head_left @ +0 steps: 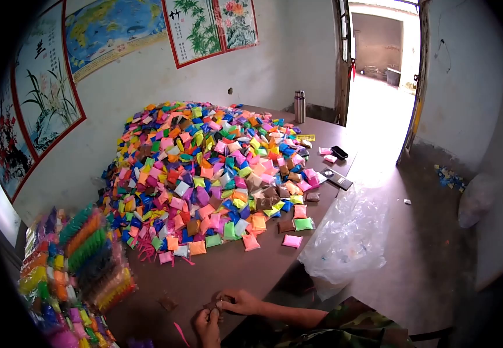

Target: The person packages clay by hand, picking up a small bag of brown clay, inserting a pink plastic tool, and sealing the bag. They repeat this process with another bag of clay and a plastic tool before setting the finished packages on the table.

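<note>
At the table's near edge, my left hand (207, 326) and my right hand (241, 303) meet with fingers closed. Between their fingertips is a small brown packet (210, 305), mostly covered by the fingers. Another brown packet (168, 303) lies on the table to the left of my hands. A pink strip (180, 334) rests just left of my left hand. Beyond them rises a big heap of small colourful packets (205, 180), with a few loose ones such as a pink packet (292, 240) along its near side.
Clear bags of bundled colourful packets (89, 261) stand at the left. A crumpled clear plastic bag (350, 238) hangs at the table's right edge. Toward the back right are a digital scale (337, 178), a black case (339, 152) and a metal flask (300, 107). An open doorway (382, 87) lies beyond.
</note>
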{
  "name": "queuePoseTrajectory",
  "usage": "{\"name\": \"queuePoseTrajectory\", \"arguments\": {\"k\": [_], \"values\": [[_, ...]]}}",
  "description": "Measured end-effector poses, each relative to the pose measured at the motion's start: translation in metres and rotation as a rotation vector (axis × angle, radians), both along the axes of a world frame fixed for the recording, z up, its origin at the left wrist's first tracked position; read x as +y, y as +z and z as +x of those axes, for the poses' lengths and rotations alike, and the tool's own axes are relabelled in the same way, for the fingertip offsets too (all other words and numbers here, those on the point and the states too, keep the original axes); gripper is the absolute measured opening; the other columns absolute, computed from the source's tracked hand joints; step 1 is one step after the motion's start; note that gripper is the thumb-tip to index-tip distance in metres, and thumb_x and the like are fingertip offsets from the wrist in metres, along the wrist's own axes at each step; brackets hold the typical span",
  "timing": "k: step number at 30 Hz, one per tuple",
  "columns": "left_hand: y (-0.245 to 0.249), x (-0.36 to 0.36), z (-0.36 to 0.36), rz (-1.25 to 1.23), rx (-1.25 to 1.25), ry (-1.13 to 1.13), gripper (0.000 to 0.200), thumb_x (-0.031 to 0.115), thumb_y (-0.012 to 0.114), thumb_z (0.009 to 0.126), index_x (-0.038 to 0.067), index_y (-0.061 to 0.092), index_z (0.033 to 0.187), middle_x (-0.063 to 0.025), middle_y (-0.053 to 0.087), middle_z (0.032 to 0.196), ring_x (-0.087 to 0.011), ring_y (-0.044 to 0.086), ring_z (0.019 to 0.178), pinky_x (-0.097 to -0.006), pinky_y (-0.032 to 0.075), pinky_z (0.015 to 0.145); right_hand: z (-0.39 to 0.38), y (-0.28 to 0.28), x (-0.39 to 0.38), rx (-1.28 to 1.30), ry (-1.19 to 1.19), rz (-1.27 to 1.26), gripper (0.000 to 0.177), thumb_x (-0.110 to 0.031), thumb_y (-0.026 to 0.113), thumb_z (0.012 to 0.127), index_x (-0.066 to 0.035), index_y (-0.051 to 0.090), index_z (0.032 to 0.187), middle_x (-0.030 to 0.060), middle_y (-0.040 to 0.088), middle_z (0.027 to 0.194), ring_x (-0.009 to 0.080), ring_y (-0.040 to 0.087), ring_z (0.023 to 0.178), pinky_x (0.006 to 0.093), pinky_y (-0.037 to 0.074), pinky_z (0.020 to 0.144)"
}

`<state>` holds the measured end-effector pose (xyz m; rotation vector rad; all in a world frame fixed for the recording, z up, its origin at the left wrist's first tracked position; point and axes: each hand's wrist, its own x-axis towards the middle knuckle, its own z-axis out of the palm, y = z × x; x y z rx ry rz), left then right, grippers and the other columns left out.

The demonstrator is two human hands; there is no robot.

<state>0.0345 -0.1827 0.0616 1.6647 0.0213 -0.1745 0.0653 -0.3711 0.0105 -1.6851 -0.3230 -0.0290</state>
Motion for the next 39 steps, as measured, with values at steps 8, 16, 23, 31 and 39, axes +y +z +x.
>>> {"name": "queuePoseTrajectory", "arguments": {"k": [8,16,23,31,39], "values": [[-0.054,0.017,0.009,-0.135,0.120,0.121,0.022,0.015,0.069,0.104,-0.003,0.071,0.115,-0.0042,0.072,0.104,-0.0110,0.064,0.089,-0.0276,0.052,0.080,0.004,-0.017,0.001,0.009,0.105,0.017,0.036,-0.030,0.073,0.101,-0.010,0.069,0.131,0.0121,0.072,0.090,0.0219,0.068,0.075,0.0360,0.054,0.070],[-0.031,0.002,0.010,0.018,0.115,0.144,0.019,0.011,0.065,0.103,-0.002,0.072,0.115,-0.0044,0.071,0.105,-0.0118,0.063,0.095,-0.0296,0.051,0.086,0.003,-0.001,-0.005,-0.088,0.089,0.115,0.029,-0.018,0.074,0.098,-0.004,0.068,0.122,0.0160,0.071,0.091,0.0313,0.071,0.080,0.0404,0.056,0.075],[-0.026,-0.008,0.003,0.138,0.014,0.210,0.015,0.013,0.071,0.100,-0.001,0.071,0.105,0.0008,0.068,0.096,-0.0067,0.056,0.089,-0.0257,0.046,0.079,0.011,-0.005,-0.004,-0.048,0.074,0.086,0.026,-0.020,0.073,0.098,-0.003,0.069,0.117,0.0165,0.072,0.092,0.0313,0.072,0.083,0.0412,0.056,0.075],[-0.025,-0.013,0.004,-0.087,0.030,0.233,0.017,0.013,0.071,0.099,-0.001,0.073,0.108,0.0013,0.067,0.094,-0.0078,0.057,0.085,-0.0251,0.046,0.078,0.006,0.012,-0.015,-0.027,0.103,0.152,0.014,-0.011,0.069,0.099,-0.001,0.072,0.109,0.0172,0.072,0.093,0.0332,0.072,0.084,0.0399,0.056,0.076],[-0.028,0.001,0.011,0.177,-0.028,0.191,0.020,0.017,0.073,0.101,-0.002,0.072,0.108,0.0002,0.070,0.095,-0.0090,0.060,0.087,-0.0261,0.049,0.080,0.005,0.009,-0.006,-0.095,0.049,0.068,0.018,-0.018,0.071,0.099,-0.004,0.074,0.110,0.0144,0.072,0.093,0.0288,0.069,0.075,0.0390,0.056,0.072]]}}
